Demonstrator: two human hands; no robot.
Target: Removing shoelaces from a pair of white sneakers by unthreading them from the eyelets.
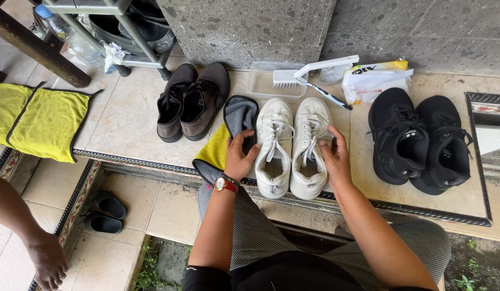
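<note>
Soft, even daylight here, looks overcast or shaded, nothing harsh. Shadows are faint and short: a bit of dark under the white sneakers [291, 148] and under the black sneakers [420, 143], which lose nearly all detail in their dark uppers. The tiled ledge [126, 121] is bright but not blown out, and the plastic bag [375, 80] shows a little sheen. The yellow cloth [37, 121] comes out very saturated. Focus is sharp through the middle; laces and tile speckle read clearly. Wide-angle lens, so straight edges bow towards the corners, and the bottom edge falls darker around the clothing.
</note>
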